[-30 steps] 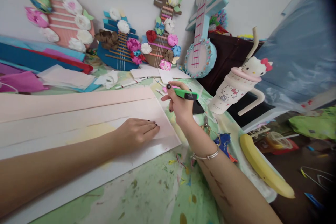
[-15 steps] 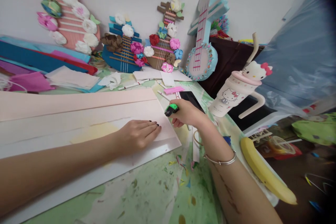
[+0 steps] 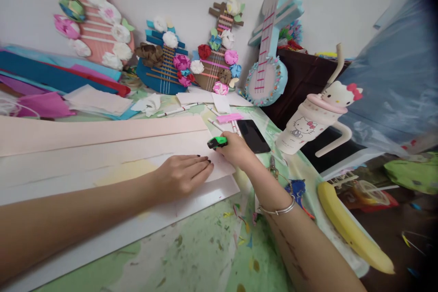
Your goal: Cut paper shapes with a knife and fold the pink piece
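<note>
The left hand [image 3: 185, 175] lies flat, palm down, fingers straight; the right hand [image 3: 235, 150] is curled closed beside it.

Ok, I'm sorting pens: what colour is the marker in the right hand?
The marker is bright green, black at one end; head view.

Left hand [image 3: 183, 174] flat on pink paper sheet [image 3: 102, 155], right hand [image 3: 236, 150] gripping green marker [image 3: 216, 142].
</note>
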Demonstrator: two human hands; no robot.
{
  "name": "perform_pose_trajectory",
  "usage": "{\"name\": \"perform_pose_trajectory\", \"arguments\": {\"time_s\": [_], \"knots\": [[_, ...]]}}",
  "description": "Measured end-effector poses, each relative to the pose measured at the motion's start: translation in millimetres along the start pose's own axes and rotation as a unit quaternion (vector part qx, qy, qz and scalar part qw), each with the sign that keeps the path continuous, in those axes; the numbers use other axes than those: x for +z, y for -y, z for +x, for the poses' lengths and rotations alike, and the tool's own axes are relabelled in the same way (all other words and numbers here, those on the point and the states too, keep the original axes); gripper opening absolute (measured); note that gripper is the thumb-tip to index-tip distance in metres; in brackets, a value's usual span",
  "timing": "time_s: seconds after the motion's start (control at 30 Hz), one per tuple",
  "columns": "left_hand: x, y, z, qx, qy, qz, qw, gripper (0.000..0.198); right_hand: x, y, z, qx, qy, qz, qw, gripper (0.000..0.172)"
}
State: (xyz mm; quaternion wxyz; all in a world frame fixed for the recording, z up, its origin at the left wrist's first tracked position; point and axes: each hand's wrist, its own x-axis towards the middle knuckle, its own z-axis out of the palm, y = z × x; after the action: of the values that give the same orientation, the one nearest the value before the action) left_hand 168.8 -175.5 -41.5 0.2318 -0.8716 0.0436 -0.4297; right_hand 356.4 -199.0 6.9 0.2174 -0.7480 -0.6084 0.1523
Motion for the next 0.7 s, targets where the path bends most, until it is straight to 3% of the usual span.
{"name": "perform_pose_trajectory", "arguments": {"time_s": [0.33,0.7], "knots": [[-7.0,5.2,3.7,-0.020,0.043,-0.004,0.999,0.020,5.6,-0.4,0.1,-0.026,-0.055,-0.017,0.998,0.020],[-2.1,3.7,-9.9,-0.034,0.003,-0.013,0.999,0.026,1.7,3.2,-5.0,-0.058,-0.056,-0.020,0.997,0.024]]}}
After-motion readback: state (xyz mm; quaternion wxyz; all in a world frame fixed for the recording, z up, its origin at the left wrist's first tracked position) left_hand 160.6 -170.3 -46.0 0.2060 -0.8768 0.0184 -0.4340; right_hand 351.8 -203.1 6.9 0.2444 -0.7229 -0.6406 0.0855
